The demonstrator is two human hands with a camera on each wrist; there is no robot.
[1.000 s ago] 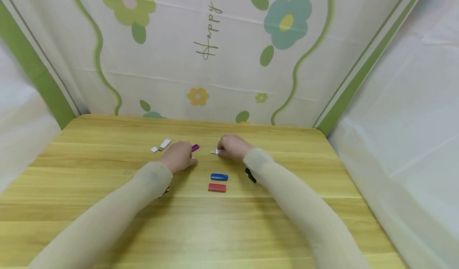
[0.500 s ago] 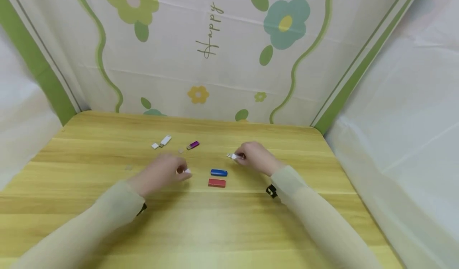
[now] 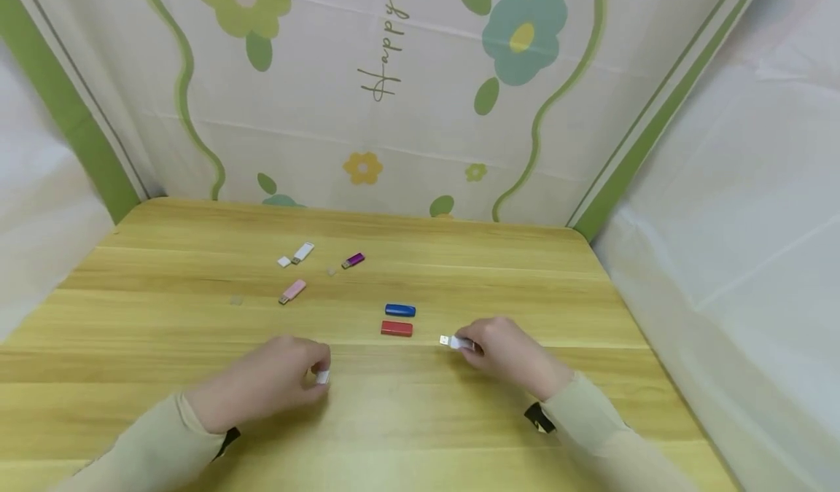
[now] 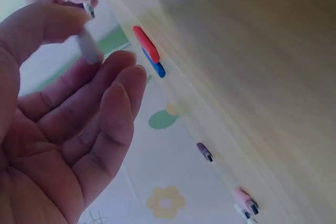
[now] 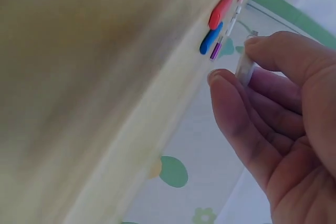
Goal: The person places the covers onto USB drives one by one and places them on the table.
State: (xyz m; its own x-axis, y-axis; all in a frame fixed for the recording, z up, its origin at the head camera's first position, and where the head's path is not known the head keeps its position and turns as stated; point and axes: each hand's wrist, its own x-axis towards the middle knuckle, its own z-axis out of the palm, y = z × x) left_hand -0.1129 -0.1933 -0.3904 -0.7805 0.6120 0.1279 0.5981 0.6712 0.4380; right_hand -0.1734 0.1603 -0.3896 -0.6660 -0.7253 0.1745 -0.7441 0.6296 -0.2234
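My left hand [image 3: 272,375] pinches a small white USB stick cap [image 3: 322,377] between thumb and fingertips, low at the near left of the table. To the right, my right hand [image 3: 515,353] grips a white USB stick [image 3: 457,342], its metal plug pointing left toward the other hand. In the right wrist view the white stick [image 5: 244,71] sits between thumb and fingers, partly hidden by them. Between and beyond the hands lie a blue USB stick [image 3: 400,310] and a red USB stick [image 3: 397,329], side by side.
Farther back lie a purple USB stick [image 3: 353,260], a pink one [image 3: 292,291] and another white one [image 3: 303,252] with its white cap [image 3: 284,262] beside it. Two small translucent caps [image 3: 331,271] lie near them. A flowered cloth [image 3: 433,135] hangs behind the wooden table [image 3: 394,434].
Both hands have drawn back toward the near side and apart, the left carrying the white cap and the right the white USB stick. The pink stick has come into view.
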